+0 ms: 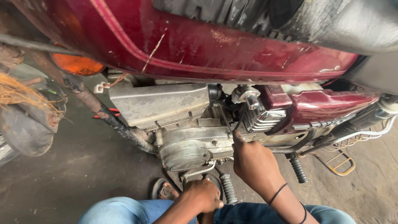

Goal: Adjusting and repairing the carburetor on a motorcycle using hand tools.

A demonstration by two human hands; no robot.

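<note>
I look down at the side of a dark red motorcycle, its tank (199,45) filling the top of the view. Below it sits the grey engine case (186,145) with a finned carburettor part (257,114) behind. My right hand (253,161) reaches up to the engine, its fingertips touching the case edge near a thin cable. Whether it holds a small tool is hidden. My left hand (203,195) is closed in a fist low down, next to the ribbed rubber foot peg (227,187); what it grips, if anything, I cannot make out.
A rusty exhaust pipe (107,116) slants down to the left. An orange indicator lamp (76,64) hangs at upper left, a front wheel and mudguard (25,120) at far left. A second foot peg (298,169) and a yellow wire stand (340,164) lie right. My knees in blue jeans (124,209) and a sandalled foot (166,191) are below.
</note>
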